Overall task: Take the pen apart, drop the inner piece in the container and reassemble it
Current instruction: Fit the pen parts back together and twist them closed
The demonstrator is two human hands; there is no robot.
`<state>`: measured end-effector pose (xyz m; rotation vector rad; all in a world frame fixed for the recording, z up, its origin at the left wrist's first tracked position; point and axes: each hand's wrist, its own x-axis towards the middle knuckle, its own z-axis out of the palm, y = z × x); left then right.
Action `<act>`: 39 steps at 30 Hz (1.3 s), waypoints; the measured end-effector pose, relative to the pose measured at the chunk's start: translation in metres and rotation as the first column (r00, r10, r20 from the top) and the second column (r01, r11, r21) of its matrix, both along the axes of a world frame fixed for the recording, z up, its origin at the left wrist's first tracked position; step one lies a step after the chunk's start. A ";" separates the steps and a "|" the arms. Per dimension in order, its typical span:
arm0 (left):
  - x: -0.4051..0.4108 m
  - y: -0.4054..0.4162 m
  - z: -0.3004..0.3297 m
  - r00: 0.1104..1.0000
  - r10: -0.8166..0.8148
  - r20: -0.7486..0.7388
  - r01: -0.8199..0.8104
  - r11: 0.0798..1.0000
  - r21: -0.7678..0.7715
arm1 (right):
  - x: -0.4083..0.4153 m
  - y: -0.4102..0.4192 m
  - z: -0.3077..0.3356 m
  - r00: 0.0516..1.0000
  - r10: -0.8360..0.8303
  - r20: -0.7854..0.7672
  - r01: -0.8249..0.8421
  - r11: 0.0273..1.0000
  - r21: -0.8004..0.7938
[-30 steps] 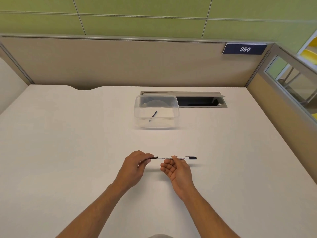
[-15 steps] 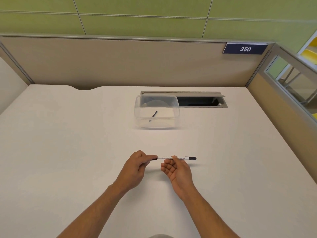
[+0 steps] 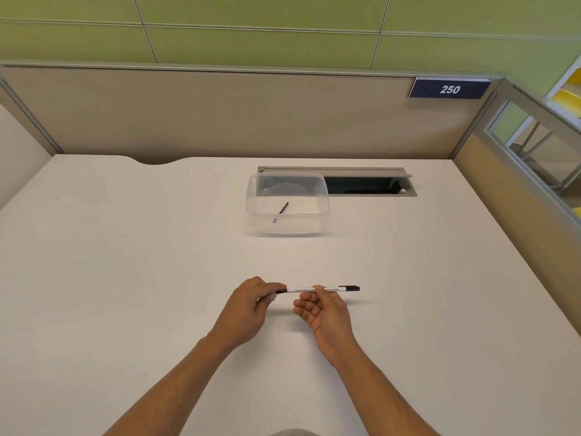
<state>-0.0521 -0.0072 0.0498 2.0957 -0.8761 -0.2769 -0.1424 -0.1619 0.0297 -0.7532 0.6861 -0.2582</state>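
A white pen (image 3: 301, 290) with black ends lies level above the desk, held between both hands. My left hand (image 3: 248, 305) pinches its black left end piece between thumb and fingers. My right hand (image 3: 323, 309) is palm up, its thumb and fingertips gripping the white barrel near the middle; the black clip end sticks out to the right. Farther back stands a clear plastic container (image 3: 251, 202). A thin dark inner piece (image 3: 281, 211) lies slanted on its bottom.
The white desk (image 3: 125, 262) spreads wide on all sides. Behind the container is an open grey cable slot (image 3: 364, 185) in the desk. Beige partition walls close the back and right; a blue "250" sign (image 3: 449, 89) hangs at the top right.
My left fingers have slid slightly further over the pen's black left end. The pen and my right hand stay almost in place.
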 end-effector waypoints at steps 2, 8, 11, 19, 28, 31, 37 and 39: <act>0.001 0.000 -0.001 1.000 0.014 -0.016 -0.014 1.000 -0.018 | 0.000 -0.001 0.000 1.000 0.011 -0.004 -0.011 1.000 -0.025; 0.004 -0.001 0.000 0.994 -0.001 -0.111 -0.001 1.000 -0.017 | 0.000 -0.001 0.000 0.999 0.041 -0.015 -0.043 0.995 -0.087; 0.004 -0.001 -0.001 0.990 0.001 -0.140 0.000 1.000 0.003 | -0.001 0.000 -0.001 0.998 0.064 -0.023 -0.066 0.992 -0.103; 0.003 -0.004 -0.001 0.969 0.028 -0.246 -0.033 0.999 -0.016 | 0.001 0.002 -0.003 0.994 0.105 -0.033 -0.108 0.984 -0.141; 0.000 -0.004 0.002 0.938 -0.012 -0.345 -0.020 0.996 -0.090 | 0.001 -0.002 0.002 0.992 0.125 -0.034 -0.129 0.984 -0.119; 0.001 -0.003 0.002 0.963 -0.011 -0.268 -0.006 0.998 -0.060 | 0.002 -0.003 0.003 0.991 0.131 -0.025 -0.133 0.983 -0.124; 0.004 -0.008 0.004 0.998 -0.016 0.062 0.016 1.000 -0.001 | 0.002 -0.002 0.001 0.996 0.087 -0.027 -0.090 0.990 -0.106; 0.004 -0.009 0.002 0.996 -0.007 0.087 0.006 1.000 0.011 | 0.002 0.000 -0.001 0.998 0.067 -0.018 -0.068 0.992 -0.103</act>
